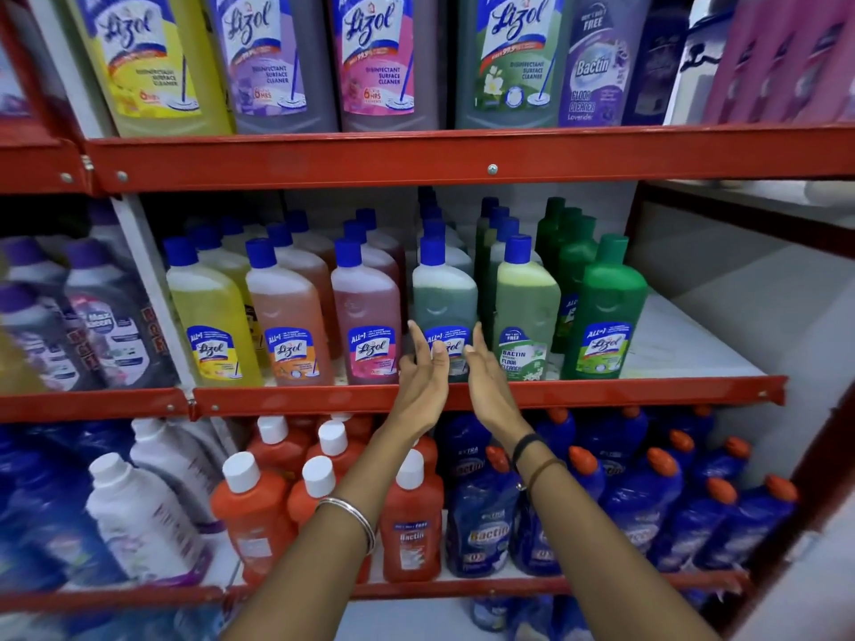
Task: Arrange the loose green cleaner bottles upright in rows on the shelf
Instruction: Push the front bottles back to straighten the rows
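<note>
Two bare forearms reach up from the bottom edge, a thin silver bangle [358, 515] on the left wrist, a black band [525, 444] and a brown thread [546, 469] on the right. Behind them, down on the lowest shelf, orange bottles with white caps [250, 501] stand beside dark blue bottles with orange caps [481, 515], and white bottles sit off to the left.

Up at the red metal shelf edge [601, 393], both hands are open. Left hand [423, 372] has its fingers spread and relaxed, fingertips at the label of the grey-green cleaner bottle with a blue cap [443, 293], and whether they touch it or hover just short is hard to tell. Right hand [483, 372] is open too, palm turned inward, just right of that same bottle, gripping nothing.

That grey-green bottle stands upright at the front of the middle shelf. Just to its right stands a pale green Bactin bottle with a blue cap [527, 307], then a solid dark green bottle with a green cap [608, 312], every one upright, with more green bottles lined up behind in rows. Left of the hands run pink, orange and yellow front bottles, also upright.

Farthest up, big Lizol bottles in yellow, purple, pink and green [513, 57] fill the top shelf
</note>
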Tool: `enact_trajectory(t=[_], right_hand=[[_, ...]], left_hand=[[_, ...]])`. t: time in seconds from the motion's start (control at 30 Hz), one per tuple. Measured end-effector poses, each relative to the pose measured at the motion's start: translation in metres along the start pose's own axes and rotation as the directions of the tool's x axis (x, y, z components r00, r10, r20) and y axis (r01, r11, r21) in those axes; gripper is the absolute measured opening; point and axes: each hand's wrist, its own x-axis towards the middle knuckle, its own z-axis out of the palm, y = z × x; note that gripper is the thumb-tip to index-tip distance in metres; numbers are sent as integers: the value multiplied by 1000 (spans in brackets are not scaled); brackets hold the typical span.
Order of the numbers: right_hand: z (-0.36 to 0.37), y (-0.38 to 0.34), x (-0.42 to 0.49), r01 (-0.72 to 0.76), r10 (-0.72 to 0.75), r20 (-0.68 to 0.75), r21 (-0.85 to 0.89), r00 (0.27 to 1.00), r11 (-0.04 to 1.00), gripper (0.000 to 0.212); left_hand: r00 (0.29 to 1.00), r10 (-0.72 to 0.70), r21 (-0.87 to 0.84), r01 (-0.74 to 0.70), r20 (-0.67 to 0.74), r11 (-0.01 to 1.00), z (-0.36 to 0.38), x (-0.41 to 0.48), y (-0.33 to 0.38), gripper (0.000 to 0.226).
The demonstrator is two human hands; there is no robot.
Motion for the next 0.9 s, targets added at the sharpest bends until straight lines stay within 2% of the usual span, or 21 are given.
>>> enact_trajectory(t=[0.1,0.17,0.23,0.27,0.3,0.33,0.4,0.47,0.6,0.73,0.9], right_hand=[[-2,-3,0,-28,28,12,-16,1000,999,56],[3,-3,-9,-19,17,-93,-18,996,1000,55],[16,-8,-28,96,-100,-249,-31,963,995,49],[25,-9,-35,155,-156,-261,-25,953,988,45],[35,-11,-38,186,-184,-216,-8,959,982,42],[44,-12,-38,183,-180,-123,9,976,983,42],[60,-17,-30,113,-112,71,-9,991,994,47],[72,-27,-20,43,-38,152,-29,988,999,52],[83,-34,-11,-6,13,105,-66,994,998,53],[86,-33,-11,-24,25,12,-70,1000,997,51],[85,-41,-22,-64,68,35,-88,997,994,54]], left_hand=[[1000,-1,-32,2,27,999,-2,-3,2,77],[999,37,-74,-39,-29,996,-2,-8,0,73],[959,64,-107,-97,-278,989,-3,-18,-2,65],[906,61,-125,-124,-418,984,-6,-22,-5,65],[853,49,-147,-146,-519,978,-12,-24,-6,68],[828,34,-163,-150,-560,975,-19,-22,-9,70],[848,-5,-178,-105,-529,978,-34,-17,-15,64],[901,-15,-157,-59,-434,986,-47,-13,-23,58],[955,67,-16,-75,-287,997,-60,-15,-35,56],[974,29,-26,-36,-223,999,-67,-17,-36,57],[988,8,16,-5,-157,1000,-76,-21,-33,59]])
